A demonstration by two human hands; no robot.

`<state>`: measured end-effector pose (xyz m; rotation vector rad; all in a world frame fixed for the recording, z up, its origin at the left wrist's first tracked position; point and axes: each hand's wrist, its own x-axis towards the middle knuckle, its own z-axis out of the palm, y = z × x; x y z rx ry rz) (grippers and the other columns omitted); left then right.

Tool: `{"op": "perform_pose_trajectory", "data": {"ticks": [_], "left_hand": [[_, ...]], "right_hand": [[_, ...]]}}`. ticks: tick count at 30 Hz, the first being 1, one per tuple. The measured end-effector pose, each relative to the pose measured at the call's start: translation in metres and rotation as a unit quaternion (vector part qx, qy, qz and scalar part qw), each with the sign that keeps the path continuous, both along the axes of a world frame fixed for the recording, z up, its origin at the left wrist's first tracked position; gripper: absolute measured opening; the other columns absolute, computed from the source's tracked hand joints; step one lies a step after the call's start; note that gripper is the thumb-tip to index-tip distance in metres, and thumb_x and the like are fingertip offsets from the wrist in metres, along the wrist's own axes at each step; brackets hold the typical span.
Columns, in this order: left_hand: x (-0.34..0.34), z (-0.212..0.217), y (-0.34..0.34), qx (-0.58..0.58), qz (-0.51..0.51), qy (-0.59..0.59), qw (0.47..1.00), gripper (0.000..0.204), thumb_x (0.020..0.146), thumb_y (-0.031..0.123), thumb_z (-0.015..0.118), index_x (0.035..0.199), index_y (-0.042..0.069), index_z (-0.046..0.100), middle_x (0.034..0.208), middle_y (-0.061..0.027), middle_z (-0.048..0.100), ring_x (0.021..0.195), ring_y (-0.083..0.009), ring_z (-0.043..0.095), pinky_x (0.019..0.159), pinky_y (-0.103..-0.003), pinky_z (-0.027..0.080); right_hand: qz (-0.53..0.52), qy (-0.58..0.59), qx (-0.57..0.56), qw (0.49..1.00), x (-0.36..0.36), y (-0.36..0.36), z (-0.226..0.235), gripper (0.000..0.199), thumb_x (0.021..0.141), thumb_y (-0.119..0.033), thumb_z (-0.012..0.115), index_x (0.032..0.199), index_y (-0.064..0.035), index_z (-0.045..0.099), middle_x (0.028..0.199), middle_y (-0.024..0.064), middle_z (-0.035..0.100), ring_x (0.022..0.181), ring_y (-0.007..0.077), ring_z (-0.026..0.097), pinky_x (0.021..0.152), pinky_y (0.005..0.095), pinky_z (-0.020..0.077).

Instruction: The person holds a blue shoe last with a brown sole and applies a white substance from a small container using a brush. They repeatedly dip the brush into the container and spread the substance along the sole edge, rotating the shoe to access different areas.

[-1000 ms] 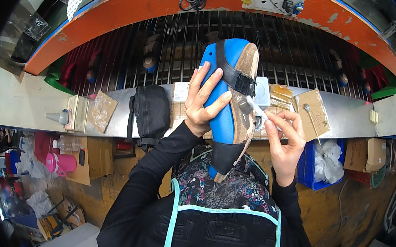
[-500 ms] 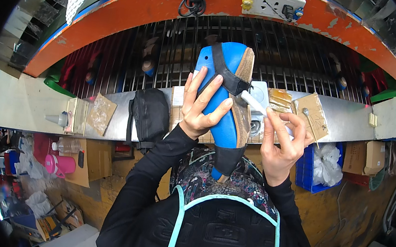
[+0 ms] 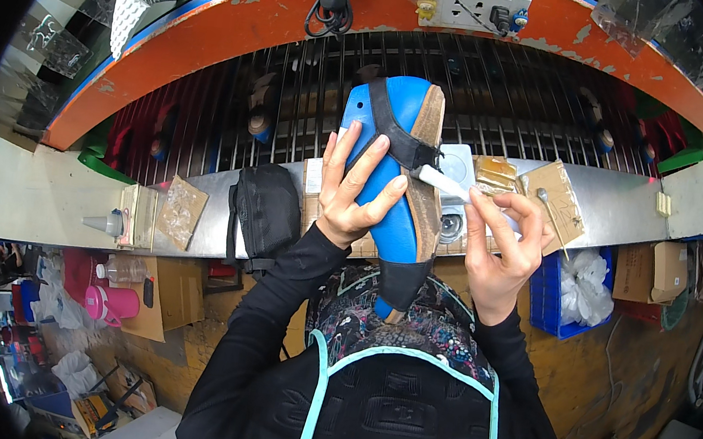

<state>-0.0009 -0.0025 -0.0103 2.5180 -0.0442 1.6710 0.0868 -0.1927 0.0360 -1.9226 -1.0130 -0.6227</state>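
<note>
A blue shoe last (image 3: 394, 224) stands toe-up in front of me, its lower end against the patterned apron over my lap. Black straps (image 3: 392, 129) cross it, and a brown sole piece (image 3: 427, 215) covers its right side. My left hand (image 3: 355, 190) is closed round the left side of the last, fingers spread over the blue surface. Between the thumb and forefinger of my right hand (image 3: 504, 254) is a slim white stick-like tool (image 3: 444, 183). Its far end meets the edge of the sole just below the strap's end; whether it touches cannot be told.
Behind runs a rack of metal bars (image 3: 502, 120) under an orange frame (image 3: 244, 21). On the metal ledge lie a black bag (image 3: 265, 214), amber blocks (image 3: 495, 173) and a cotton-tipped stick (image 3: 542, 194) on cardboard. A blue crate (image 3: 546, 298) with plastic bags stands right.
The white tool has shifted slightly left and down along the sole edge, with my right hand. The whole view has tilted a little; my left hand keeps its hold on the last.
</note>
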Motion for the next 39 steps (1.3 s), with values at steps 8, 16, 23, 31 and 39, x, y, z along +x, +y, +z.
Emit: {"op": "perform_pose_trajectory", "data": {"ticks": [8, 16, 23, 31, 39], "left_hand": [[-0.001, -0.002, -0.001, -0.012, -0.003, -0.004, 1.000, 0.045, 0.075, 0.017, 0.074, 0.115, 0.029, 0.058, 0.128, -0.0124, 0.060, 0.120, -0.0438, 0.054, 0.102, -0.058, 0.038], [0.000, -0.004, -0.005, -0.047, -0.017, -0.015, 0.999, 0.043, 0.074, 0.017, 0.075, 0.113, 0.028, 0.060, 0.130, -0.0133, 0.059, 0.122, -0.0426, 0.052, 0.103, -0.059, 0.036], [-0.002, -0.003, -0.006, -0.067, -0.014, -0.016, 0.998, 0.044, 0.075, 0.016, 0.075, 0.114, 0.029, 0.060, 0.131, -0.0145, 0.058, 0.124, -0.0430, 0.050, 0.104, -0.059, 0.034], [-0.003, -0.004, -0.004, -0.073, 0.001, -0.030, 0.997, 0.042, 0.079, 0.017, 0.072, 0.117, 0.028, 0.058, 0.131, -0.0159, 0.057, 0.124, -0.0432, 0.051, 0.104, -0.060, 0.033], [0.000, -0.009, 0.001, -0.087, 0.012, -0.068, 0.994, 0.037, 0.081, 0.019, 0.071, 0.116, 0.025, 0.059, 0.132, -0.0170, 0.056, 0.125, -0.0430, 0.050, 0.106, -0.060, 0.030]], "right_hand": [[0.080, 0.086, -0.022, 0.993, 0.008, -0.011, 0.005, 0.023, 0.076, -0.010, 0.075, 0.099, -0.0132, 0.075, 0.090, 0.0018, 0.062, 0.076, 0.0129, 0.055, 0.076, 0.0293, 0.0329], [0.094, 0.160, 0.002, 0.983, 0.003, -0.016, -0.002, 0.020, 0.077, -0.012, 0.075, 0.097, -0.0123, 0.076, 0.088, 0.0018, 0.062, 0.066, 0.0122, 0.055, 0.073, 0.0288, 0.0319], [0.131, 0.189, 0.004, 0.973, 0.001, -0.022, -0.007, 0.021, 0.078, 0.000, 0.073, 0.099, -0.0047, 0.074, 0.091, 0.0056, 0.060, 0.075, 0.0115, 0.055, 0.059, 0.0225, 0.0433], [0.141, 0.236, 0.047, 0.960, -0.007, -0.023, -0.010, 0.021, 0.078, -0.002, 0.073, 0.098, -0.0062, 0.074, 0.088, 0.0062, 0.060, 0.066, 0.0127, 0.057, 0.058, 0.0258, 0.0449], [0.107, 0.215, 0.017, 0.971, -0.017, -0.025, -0.015, 0.022, 0.076, -0.009, 0.076, 0.098, -0.0122, 0.075, 0.089, 0.0013, 0.062, 0.071, 0.0119, 0.054, 0.075, 0.0285, 0.0335]]}}
